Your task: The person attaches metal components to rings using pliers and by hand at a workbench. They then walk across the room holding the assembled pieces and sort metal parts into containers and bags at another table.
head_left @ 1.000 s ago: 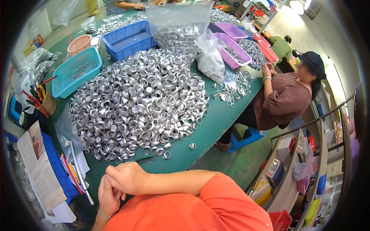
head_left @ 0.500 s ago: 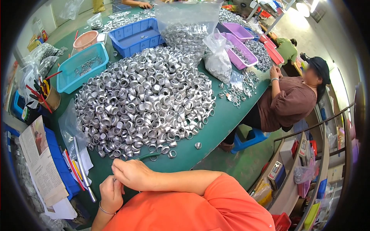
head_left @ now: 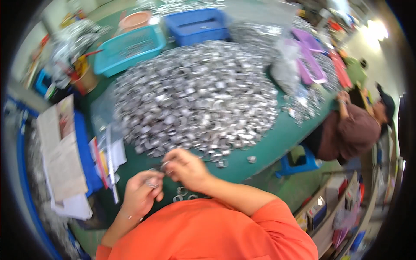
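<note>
The left hand (head_left: 141,193) pinches a small silver ring (head_left: 152,183), and the right hand (head_left: 186,168) is closed on another little metal piece (head_left: 165,164) just beside it, above the near edge of the green desk (head_left: 242,167). It looks like the two pieces are being fitted together, so the next move needs a careful push. The big pile of silver rings (head_left: 195,95) lies just beyond the hands.

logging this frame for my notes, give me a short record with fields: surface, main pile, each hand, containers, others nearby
surface: green table
main pile: heap of small silver metal rings
left hand: holds a small ring at the fingertips, blurred
right hand: pinching near the same ring, close to the left hand
containers: teal basket, blue bin, purple trays
others nearby: seated person in brown top at the table's right edge
</note>
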### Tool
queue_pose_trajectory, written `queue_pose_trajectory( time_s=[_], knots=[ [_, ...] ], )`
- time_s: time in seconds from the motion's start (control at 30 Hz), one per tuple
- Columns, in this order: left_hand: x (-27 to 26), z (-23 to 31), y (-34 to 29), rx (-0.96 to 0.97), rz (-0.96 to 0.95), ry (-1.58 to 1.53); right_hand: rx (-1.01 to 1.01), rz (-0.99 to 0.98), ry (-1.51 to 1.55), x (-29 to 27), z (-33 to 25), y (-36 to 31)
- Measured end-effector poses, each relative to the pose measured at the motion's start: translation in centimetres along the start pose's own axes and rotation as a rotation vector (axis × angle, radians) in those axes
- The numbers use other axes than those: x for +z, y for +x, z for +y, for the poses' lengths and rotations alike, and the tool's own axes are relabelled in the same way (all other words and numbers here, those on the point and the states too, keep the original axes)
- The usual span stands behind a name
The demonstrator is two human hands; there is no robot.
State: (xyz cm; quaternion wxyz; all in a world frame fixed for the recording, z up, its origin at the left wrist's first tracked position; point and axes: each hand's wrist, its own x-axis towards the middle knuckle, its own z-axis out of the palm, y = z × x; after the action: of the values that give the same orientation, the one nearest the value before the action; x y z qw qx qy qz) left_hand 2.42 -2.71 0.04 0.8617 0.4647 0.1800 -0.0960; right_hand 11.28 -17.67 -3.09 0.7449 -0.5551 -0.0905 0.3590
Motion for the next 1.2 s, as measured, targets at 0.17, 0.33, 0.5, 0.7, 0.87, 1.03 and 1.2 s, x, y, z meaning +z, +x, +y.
queue_pose_trajectory(
  time_s=[0.17,0.33,0.5,0.7,0.87,1.03,1.2],
  knots=[
    [-0.9,-0.8,1.0,0.135,0.167,0.195,-0.207,-0.005,-0.319,-2.5,0.0,-1.2],
    [-3.7,-0.3,-0.4,0.307,0.224,0.89,-0.606,0.013,-0.806,-3.8,-0.7,-2.0],
    [-4.5,-1.5,-1.2,0.321,0.054,1.21,-0.534,-0.179,-0.889,-2.7,-0.4,-3.1],
    [-4.1,-1.9,-1.2,0.431,0.101,1.216,-0.689,-0.341,-1.228,-1.8,0.7,-3.5],
    [-3.4,-1.1,-1.6,0.179,0.15,0.934,-0.594,-0.276,-1.177,-1.9,1.4,-3.4],
    [-1.2,-2.6,-0.9,-0.055,-0.013,0.123,-0.538,-0.194,-0.809,1.0,-0.5,-2.7],
    [-2.8,-1.5,-1.3,-0.068,0.133,0.429,-0.591,-0.214,-1.141,-1.8,-1.3,-3.9]
  ],
)
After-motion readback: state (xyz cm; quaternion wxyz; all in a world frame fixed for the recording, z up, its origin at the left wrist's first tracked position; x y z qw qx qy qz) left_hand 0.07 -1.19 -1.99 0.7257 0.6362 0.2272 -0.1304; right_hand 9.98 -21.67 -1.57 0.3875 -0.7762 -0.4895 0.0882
